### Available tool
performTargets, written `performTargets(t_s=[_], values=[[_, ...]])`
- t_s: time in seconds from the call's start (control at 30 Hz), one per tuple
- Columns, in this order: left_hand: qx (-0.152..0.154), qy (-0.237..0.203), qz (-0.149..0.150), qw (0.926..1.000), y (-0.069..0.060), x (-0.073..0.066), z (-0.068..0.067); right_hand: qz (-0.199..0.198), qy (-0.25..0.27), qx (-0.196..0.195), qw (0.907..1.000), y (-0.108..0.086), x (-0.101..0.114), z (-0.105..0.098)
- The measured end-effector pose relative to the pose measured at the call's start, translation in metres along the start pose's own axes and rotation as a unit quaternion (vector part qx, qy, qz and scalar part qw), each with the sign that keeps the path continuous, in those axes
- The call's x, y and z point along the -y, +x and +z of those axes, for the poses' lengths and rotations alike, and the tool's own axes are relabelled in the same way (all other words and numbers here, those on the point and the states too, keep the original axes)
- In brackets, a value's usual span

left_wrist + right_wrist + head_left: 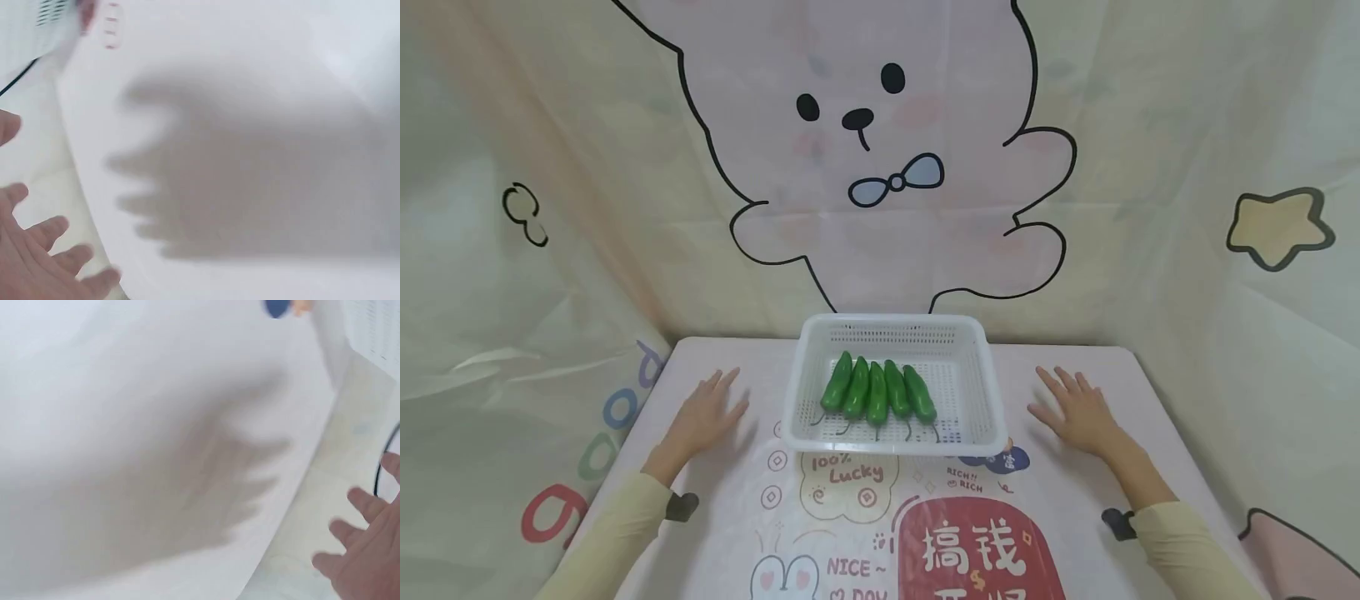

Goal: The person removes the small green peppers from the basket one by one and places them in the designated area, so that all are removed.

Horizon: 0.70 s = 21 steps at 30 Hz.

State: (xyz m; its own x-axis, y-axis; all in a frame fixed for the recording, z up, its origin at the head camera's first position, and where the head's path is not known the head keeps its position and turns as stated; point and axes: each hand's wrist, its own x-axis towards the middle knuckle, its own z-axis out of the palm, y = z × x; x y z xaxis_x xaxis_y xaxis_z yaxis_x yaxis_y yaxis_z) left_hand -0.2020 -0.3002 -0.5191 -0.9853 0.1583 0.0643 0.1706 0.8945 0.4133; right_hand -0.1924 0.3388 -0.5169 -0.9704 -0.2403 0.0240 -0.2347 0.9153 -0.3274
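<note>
Several green chili peppers (877,393) lie side by side in a white plastic basket (891,448), their thin stems pointing toward me. The basket stands at the far middle of the table. To its left is my left hand (703,415), fingers spread and holding nothing. On the other side my right hand (1078,417) is also spread and empty. Both hands are apart from the basket. Each wrist view shows its own hand, the left (37,256) and the right (369,550), hovering over the table and casting a shadow on it.
A printed cloth (857,492) with drawings and lettering covers the table (730,533). Behind it hangs a curtain with a large pink bear (865,233). Further curtains enclose the left and right sides, the right one bearing a star (1279,229).
</note>
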Motion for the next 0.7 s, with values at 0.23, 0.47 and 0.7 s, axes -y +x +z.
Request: performTargets(t_s=[0.23,0.47,0.7], values=[[0.012,-0.340,-0.047,0.9391,0.016,-0.020,-0.020,0.006,0.215,-0.057,0.9750,0.004,0.010,-0.022],[0.046,-0.440,-0.067,0.8941,0.035,-0.055,-0.004,-0.029,0.319,-0.127,0.9387,0.014,0.027,-0.031],[0.086,-0.398,-0.046,0.9123,0.045,-0.076,0.031,-0.055,0.408,-0.123,0.9032,0.030,0.046,-0.032]])
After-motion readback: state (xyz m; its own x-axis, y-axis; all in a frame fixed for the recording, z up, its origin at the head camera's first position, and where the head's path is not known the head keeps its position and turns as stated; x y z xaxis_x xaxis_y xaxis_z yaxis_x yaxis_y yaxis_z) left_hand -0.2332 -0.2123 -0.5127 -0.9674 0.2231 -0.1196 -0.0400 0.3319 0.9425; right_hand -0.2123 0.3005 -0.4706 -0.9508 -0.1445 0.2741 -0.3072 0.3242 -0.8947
